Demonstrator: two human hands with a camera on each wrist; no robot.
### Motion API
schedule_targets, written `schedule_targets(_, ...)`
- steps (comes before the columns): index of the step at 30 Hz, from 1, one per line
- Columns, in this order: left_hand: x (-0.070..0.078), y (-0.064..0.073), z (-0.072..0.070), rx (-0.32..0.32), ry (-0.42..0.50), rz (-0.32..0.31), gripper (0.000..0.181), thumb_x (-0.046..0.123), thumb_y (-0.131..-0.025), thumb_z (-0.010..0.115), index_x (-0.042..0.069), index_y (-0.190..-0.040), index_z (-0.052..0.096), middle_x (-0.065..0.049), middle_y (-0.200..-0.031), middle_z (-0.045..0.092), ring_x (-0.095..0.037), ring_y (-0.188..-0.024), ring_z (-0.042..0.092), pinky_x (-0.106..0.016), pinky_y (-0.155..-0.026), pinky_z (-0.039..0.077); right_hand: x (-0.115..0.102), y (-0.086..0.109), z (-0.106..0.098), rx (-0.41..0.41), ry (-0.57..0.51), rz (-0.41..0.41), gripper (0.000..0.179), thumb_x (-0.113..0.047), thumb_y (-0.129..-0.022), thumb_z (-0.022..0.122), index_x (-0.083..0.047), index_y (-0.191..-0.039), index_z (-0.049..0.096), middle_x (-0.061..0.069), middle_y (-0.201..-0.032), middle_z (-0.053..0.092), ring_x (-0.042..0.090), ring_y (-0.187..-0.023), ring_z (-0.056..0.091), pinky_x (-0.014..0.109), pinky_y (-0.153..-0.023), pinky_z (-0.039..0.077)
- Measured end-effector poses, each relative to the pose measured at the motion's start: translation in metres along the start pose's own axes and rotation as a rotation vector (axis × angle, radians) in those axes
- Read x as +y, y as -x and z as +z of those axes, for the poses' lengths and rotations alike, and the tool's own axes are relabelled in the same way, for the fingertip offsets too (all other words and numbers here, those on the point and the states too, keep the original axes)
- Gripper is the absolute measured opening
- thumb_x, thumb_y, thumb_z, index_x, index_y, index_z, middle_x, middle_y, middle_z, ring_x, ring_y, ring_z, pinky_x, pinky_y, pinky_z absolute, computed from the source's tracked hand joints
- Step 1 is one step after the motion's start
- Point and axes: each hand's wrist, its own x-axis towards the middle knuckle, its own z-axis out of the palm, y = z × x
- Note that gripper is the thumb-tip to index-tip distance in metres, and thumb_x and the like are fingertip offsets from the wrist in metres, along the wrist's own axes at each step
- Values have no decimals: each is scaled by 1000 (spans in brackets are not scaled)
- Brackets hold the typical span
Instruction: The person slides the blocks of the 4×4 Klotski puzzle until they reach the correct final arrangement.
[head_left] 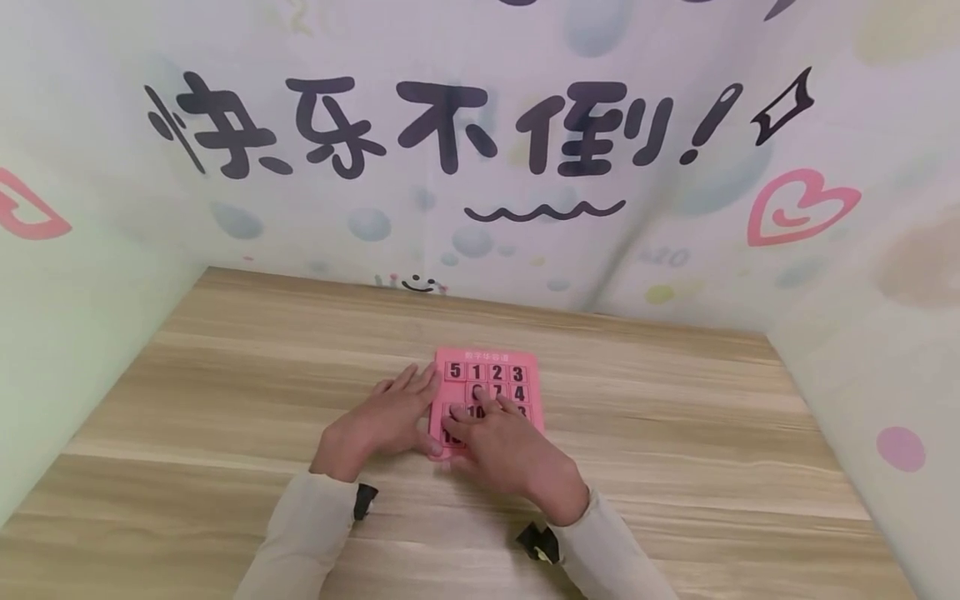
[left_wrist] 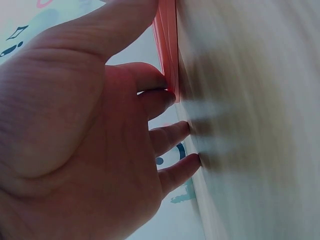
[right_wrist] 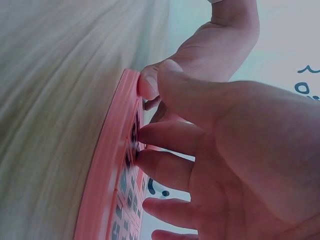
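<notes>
In the head view, the pink number puzzle board (head_left: 495,357) lies on the desk (head_left: 712,467), its long axis seeming to run from 12 to 6 o'clock. Its vacant square (head_left: 454,392) is at about 11 o'clock from the right hand (head_left: 501,446), which has the nearer fingertips; they are moderately spread and touch the tiles (head_left: 476,372). The left hand (head_left: 386,417) holds the board's 9 o'clock edge. Behind the wood-grained desk, at 12 o'clock, stands a printed wall (head_left: 472,242)
</notes>
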Motion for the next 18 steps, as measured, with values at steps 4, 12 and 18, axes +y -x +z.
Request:
schedule_targets(4,-1,1,-1,-6,-10,-11,103,35,-89,82,-3,-164,23,-18,-176,11,-44,-163,3,-63,-131,11,-1,-1,-1,-1,-21,2,56,-52,-104,58,-21,-151,59,-1,-158,54,38,-156,36,59,-125,34)
schedule_targets(12,-2,0,1,-9,-1,-17,105,37,-89,82,-1,-165,21,-16,-176,11,-41,-164,2,-62,-131,9,1,-1,-2,-8,-31,7,50,-48,-107,54,-22,-150,60,-2,-158,54,39,-156,35,60,-126,32)
schedule_targets(18,-1,-1,1,-14,0,-19,106,40,-89,81,0,-166,20,-15,-176,10,-41,-164,1,-61,-132,8,6,-1,-2,11,-91,28,60,-54,-106,51,-21,-156,52,0,-163,47,39,-159,29,59,-129,25)
